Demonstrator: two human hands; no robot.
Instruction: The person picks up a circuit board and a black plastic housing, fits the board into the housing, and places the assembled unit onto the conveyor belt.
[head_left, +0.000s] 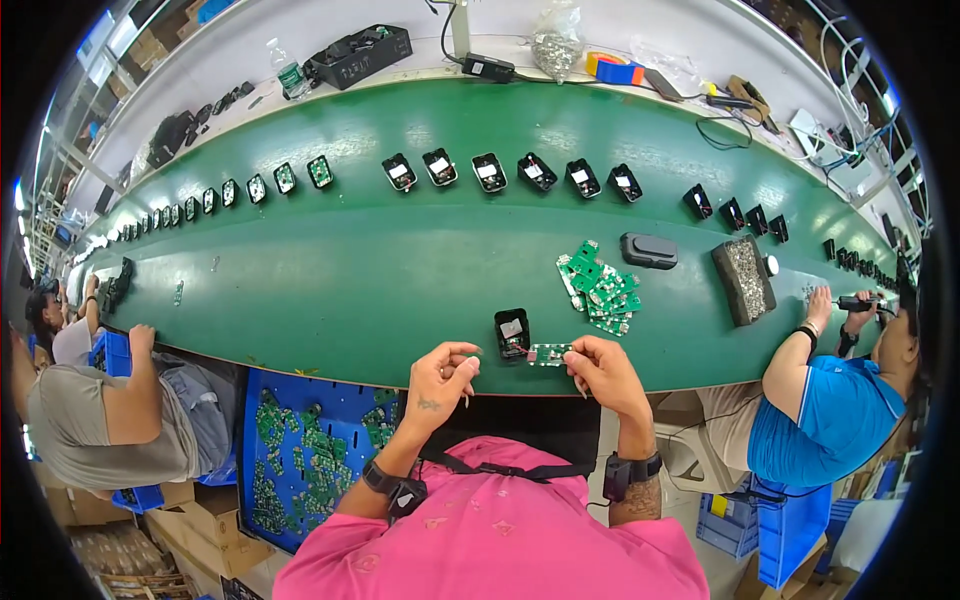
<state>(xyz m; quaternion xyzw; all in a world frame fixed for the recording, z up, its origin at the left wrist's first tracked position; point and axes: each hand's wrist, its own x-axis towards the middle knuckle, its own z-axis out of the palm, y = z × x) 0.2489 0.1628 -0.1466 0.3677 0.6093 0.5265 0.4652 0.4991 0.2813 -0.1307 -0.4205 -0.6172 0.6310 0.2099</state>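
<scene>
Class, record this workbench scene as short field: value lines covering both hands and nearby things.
Right hand: pinching a small green circuit board
Left hand: apparently empty, half open
Beside the board: open black casing, thin wires between them
Beyond the right hand: heap of green boards; dark rounded case
Surface: green workbench

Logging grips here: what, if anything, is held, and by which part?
The right hand holds a green circuit board by its right end; the left hand holds nothing visible.

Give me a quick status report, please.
Right hand pinching green circuit board; left hand empty, part-open. Board beside open black case. Board pile well clear.
</scene>
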